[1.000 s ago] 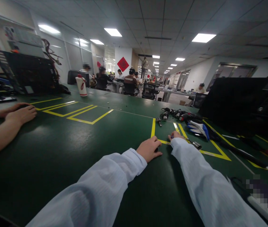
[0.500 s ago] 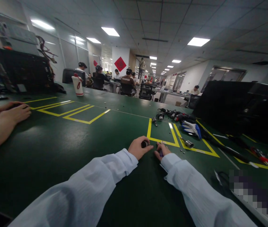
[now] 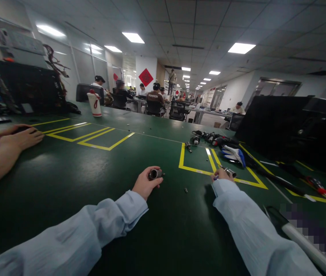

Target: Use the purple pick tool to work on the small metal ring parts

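My left hand [image 3: 145,182] rests on the green table [image 3: 73,176], its fingers closed round a small dark metal cylinder [image 3: 154,174] held with its open end towards me. My right hand [image 3: 222,175] is farther right at a yellow taped outline, mostly hidden behind its pale blue sleeve. Its fingers are curled on a thin blue-handled tool, beside a shiny metal cylinder [image 3: 230,172] on the tape. A tiny dark part [image 3: 185,189] lies on the table between my hands.
A co-worker's two bare hands [image 3: 19,138] lie flat at the far left. Tool parts [image 3: 205,138] and a white and blue glove [image 3: 233,154] lie behind the taped square. A black case [image 3: 289,122] stands right, a white cup [image 3: 94,103] at the back.
My left hand drew back towards me and lifted the dark cylinder into view. My right hand came back near the left, then went out again to the tape beside the shiny cylinder.
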Demonstrator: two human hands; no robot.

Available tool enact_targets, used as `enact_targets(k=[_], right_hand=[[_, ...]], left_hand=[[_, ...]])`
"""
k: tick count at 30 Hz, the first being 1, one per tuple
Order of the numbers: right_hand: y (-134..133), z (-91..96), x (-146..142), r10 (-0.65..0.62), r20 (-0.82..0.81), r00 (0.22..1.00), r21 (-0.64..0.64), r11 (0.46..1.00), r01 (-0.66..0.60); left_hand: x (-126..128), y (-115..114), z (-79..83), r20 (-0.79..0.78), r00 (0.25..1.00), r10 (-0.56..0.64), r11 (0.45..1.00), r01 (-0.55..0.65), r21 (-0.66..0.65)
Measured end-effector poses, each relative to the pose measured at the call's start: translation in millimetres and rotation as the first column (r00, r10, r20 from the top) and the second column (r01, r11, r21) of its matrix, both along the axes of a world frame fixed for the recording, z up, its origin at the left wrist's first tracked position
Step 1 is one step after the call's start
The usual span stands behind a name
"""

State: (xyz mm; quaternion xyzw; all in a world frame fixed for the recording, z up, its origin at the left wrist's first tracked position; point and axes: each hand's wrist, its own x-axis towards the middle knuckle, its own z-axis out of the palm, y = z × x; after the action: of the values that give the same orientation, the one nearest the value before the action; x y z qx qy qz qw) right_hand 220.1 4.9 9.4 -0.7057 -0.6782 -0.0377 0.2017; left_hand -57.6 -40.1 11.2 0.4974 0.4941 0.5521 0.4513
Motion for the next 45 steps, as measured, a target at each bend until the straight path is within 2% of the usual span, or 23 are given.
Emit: enact_targets(k=[2, 5, 9, 12, 14, 17, 21, 23, 25, 27, 29, 31, 33, 37, 41, 45], right_hand=[[-0.7, -1.5, 5.4, -0.064, 0.056, 0.996, -0.034, 0.997, 0.066], [-7.6, -9.0, -10.8, -0.039, 0.139, 0.990, -0.054, 0.997, 0.046], [-22.0, -16.4, -48.9, 0.102, 0.196, 0.975, -0.076, 0.993, -0.089], [-36.9, -20.2, -73.0, 0.237, 0.177, 0.955, -0.088, 0.971, -0.224], [-48.2, -22.4, -86.0, 0.403, 0.076, 0.912, -0.066, 0.915, -0.398], [-66.1, -25.0, -102.2, 0.602, -0.033, 0.798, -0.016, 0.798, -0.603], [-85.2, -24.2, -112.4, 0.739, -0.080, 0.669, 0.016, 0.672, -0.740], [-89.7, -18.7, -110.3, 0.768, -0.131, 0.627, 0.090, 0.639, -0.764], [-90.6, -8.9, -104.2, 0.750, -0.228, 0.621, 0.216, 0.661, -0.719], [-89.3, 3.6, -96.7, 0.657, -0.404, 0.636, 0.327, 0.753, -0.570], [-87.5, 15.3, -90.2, 0.473, -0.676, 0.565, 0.294, 0.877, -0.381], [-86.0, 23.4, -86.0, 0.302, -0.848, 0.436, 0.192, 0.941, -0.278], [-84.8, 26.7, -84.2, 0.204, -0.914, 0.351, 0.119, 0.962, -0.247], [-82.9, 21.6, -85.7, 0.147, -0.939, 0.311, 0.067, 0.964, -0.256], [-82.0, 12.1, -90.4, 0.160, -0.917, 0.365, 0.064, 0.963, -0.261], [-81.5, 9.0, -93.6, 0.169, -0.887, 0.429, 0.040, 0.955, -0.295]], left_hand=[[2.4, 1.1, 2.1, 0.017, 1.000, -0.023, 1.000, 0.023, -0.008], [3.5, 1.9, 5.8, -0.002, 0.997, -0.076, 0.997, 0.076, -0.002], [0.4, 3.6, 7.1, -0.062, 0.990, -0.124, 0.991, 0.127, 0.034], [-0.8, 5.7, 4.8, -0.118, 0.985, -0.123, 0.989, 0.131, 0.065], [-0.5, 6.9, 2.7, -0.143, 0.984, -0.110, 0.986, 0.126, 0.108], [-0.2, 8.3, -0.3, -0.192, 0.979, -0.074, 0.979, 0.108, 0.171], [-1.7, 10.1, -4.6, -0.299, 0.954, -0.021, 0.978, 0.082, 0.191], [-2.7, 11.1, -6.5, -0.323, 0.946, -0.016, 0.979, 0.081, 0.187], [-3.5, 11.2, -6.7, -0.321, 0.947, -0.036, 0.983, 0.092, 0.161], [-4.0, 9.9, -4.2, -0.296, 0.952, -0.078, 0.988, 0.113, 0.104], [-3.6, 7.1, 0.6, -0.246, 0.961, -0.128, 0.990, 0.139, 0.030], [-2.5, 3.5, 6.0, -0.171, 0.971, -0.168, 0.986, 0.164, -0.035], [-0.7, 0.1, 9.7, -0.104, 0.974, -0.201, 0.978, 0.194, -0.076], [2.5, -3.3, 8.4, -0.080, 0.959, -0.273, 0.961, 0.267, -0.071], [4.3, -3.7, 4.6, -0.092, 0.957, -0.276, 0.961, 0.277, -0.006], [6.2, -5.4, 6.6, -0.107, 0.957, -0.271, 0.962, 0.270, -0.026]])
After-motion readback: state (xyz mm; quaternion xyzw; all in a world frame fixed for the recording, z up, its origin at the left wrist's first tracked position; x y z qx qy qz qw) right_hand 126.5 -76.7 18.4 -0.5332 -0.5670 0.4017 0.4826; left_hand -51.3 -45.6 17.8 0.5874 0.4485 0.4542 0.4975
